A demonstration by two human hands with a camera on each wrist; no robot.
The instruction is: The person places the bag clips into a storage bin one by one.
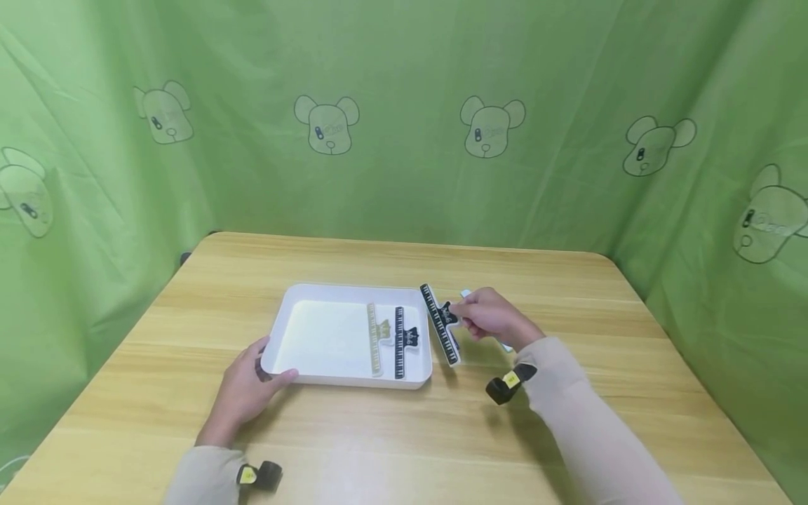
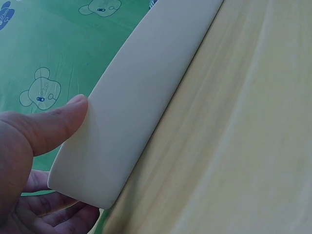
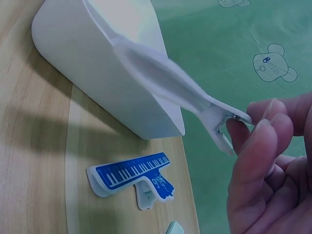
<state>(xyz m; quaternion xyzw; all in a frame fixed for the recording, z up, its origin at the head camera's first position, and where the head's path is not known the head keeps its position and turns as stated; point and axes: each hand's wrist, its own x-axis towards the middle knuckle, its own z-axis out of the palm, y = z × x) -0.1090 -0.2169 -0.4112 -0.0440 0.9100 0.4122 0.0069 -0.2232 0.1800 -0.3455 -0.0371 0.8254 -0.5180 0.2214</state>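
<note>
My right hand pinches a black clip with a piano-key pattern by its handle end, thumb and fingertips together, beside the right end of a white tray. In the right wrist view the held clip shows edge-on, its long jaw overlapping the tray's wall. My left hand grips the tray's near left corner, thumb at the front wall and fingers around the side. Inside the tray, toward its right end, lie a cream-gold piano clip and another black piano clip.
On the wooden table under my right hand lies a blue piano clip. Part of a pale mint clip shows near it at the frame's bottom edge. A green curtain with bear-head drawings stands around the table's back and sides.
</note>
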